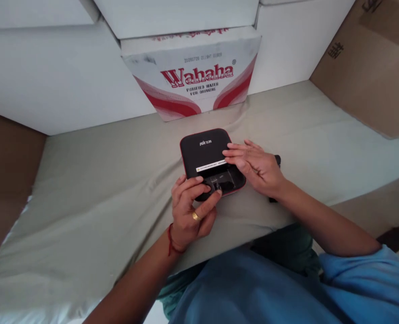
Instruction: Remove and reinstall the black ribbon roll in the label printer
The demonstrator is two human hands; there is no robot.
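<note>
A black, rounded-square device (pixel 199 153) with a thin red edge lies on the cloth. It has a white printed strip (pixel 206 167) with a small warning sign, and a glossy dark panel (pixel 228 181) at its near side. My left hand (pixel 194 207) has its fingers bent over the near left corner, with fingertips and thumb at the panel and the front edge. Along the right edge, my right hand (pixel 253 164) rests with its fingers stretched out against the top. Partly hidden behind that hand is a small black object (pixel 278 159); its kind does not show.
A white and red Wahaha water carton (pixel 199 85) stands behind the device, among white boxes (pixel 67 81). Brown cardboard (pixel 371 76) rises at the right, and a brown surface (pixel 6 180) borders the left. A pale, wrinkled cloth (pixel 94 180) covers the table.
</note>
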